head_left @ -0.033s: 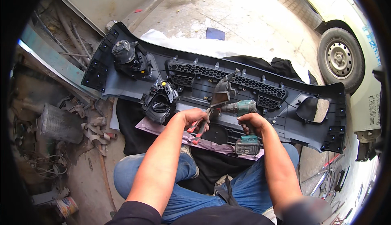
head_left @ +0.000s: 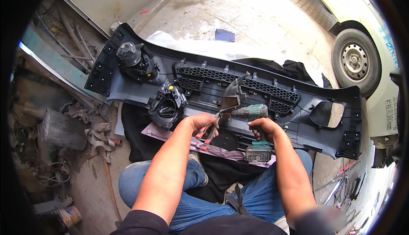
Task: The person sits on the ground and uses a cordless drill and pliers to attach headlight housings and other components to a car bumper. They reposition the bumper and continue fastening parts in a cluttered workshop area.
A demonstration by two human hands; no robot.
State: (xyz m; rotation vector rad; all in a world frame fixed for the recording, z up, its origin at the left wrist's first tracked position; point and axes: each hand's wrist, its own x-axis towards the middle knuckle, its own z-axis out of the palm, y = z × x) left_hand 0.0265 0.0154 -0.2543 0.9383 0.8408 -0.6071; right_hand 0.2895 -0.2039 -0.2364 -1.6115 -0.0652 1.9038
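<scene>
A pair of red-handled pliers (head_left: 208,142) is gripped in my left hand (head_left: 204,122), fingers wrapped round it. Its jaws meet the lower end of a dark grey angular part (head_left: 231,100) that stands up over the middle of a black car bumper (head_left: 314,138). My right hand (head_left: 265,127) is closed on the grip of a green cordless drill (head_left: 257,112). The drill's nose points left at the spot by the plier jaws; its exact contact is hidden. Inner side up, the bumper lies across in front of my knees.
Two black lamp units (head_left: 167,107) sit at the bumper's left part. Pink wrapping (head_left: 155,131) and black cloth (head_left: 135,137) lie beneath. A vehicle wheel (head_left: 356,59) stands at the far right. Tools lie at right; a dark cylinder (head_left: 64,129) and scrap at left.
</scene>
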